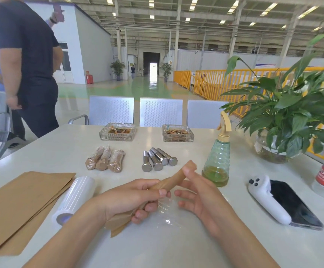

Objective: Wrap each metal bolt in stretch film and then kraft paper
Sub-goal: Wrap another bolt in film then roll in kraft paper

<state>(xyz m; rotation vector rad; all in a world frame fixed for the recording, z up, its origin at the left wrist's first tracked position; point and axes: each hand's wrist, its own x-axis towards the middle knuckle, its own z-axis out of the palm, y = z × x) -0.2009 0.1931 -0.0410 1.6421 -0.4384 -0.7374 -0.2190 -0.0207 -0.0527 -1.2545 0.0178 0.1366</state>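
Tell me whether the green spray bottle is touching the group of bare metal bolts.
Apart. The head view shows a strip of bare white table between the green ribbed plastic spray bottle and the four bare silver hex-head bolts lying to its left.

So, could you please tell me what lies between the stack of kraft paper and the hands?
The head view shows the stretch film roll lying between the kraft paper stack and the hands.
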